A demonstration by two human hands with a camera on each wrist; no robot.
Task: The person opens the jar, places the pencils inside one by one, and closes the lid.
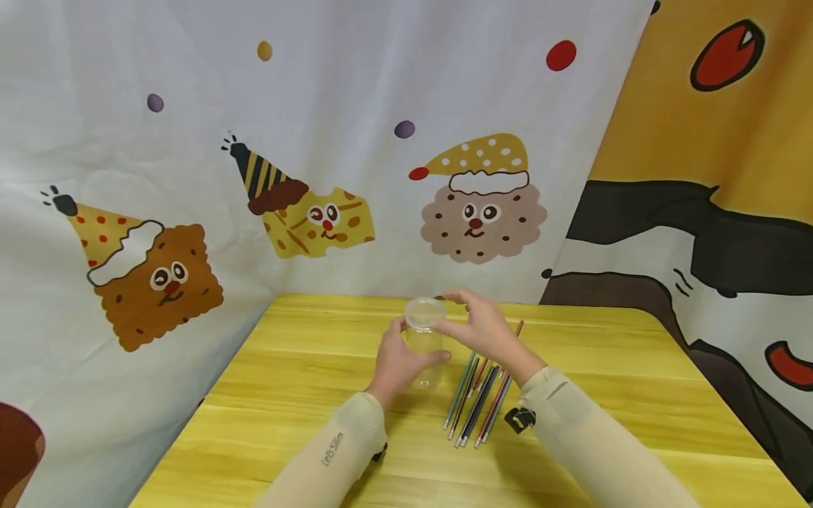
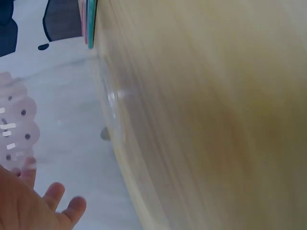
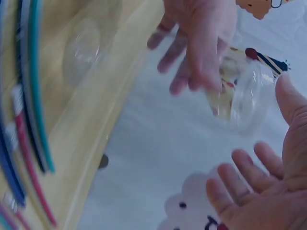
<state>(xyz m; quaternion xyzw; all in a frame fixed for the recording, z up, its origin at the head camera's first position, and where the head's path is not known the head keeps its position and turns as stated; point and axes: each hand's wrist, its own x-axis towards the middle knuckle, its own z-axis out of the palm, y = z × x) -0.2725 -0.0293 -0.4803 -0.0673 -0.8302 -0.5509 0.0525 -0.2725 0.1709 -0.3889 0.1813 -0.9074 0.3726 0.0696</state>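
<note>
A clear plastic jar [image 1: 424, 341] is held upright over the table, its whitish round top [image 1: 425, 313] facing up; whether that top is a lid or only a rim I cannot tell. My left hand [image 1: 401, 360] grips the jar's side, thumb across the front. Beside the top, my right hand [image 1: 483, 328] is spread with thumb and fingers apart. In the right wrist view, the right hand [image 3: 268, 187] has loosely extended fingers near the jar's top [image 3: 252, 96], while the left hand [image 3: 204, 43] curls round its body. The transparent jar is hard to make out in the left wrist view.
Several pencils [image 1: 480, 402] with eraser ends lie in a loose bunch on the wood-patterned table [image 1: 286, 423], right of the jar and partly under the right forearm. A printed cloth [image 1: 356, 92] with cartoon figures hangs behind the table's far edge.
</note>
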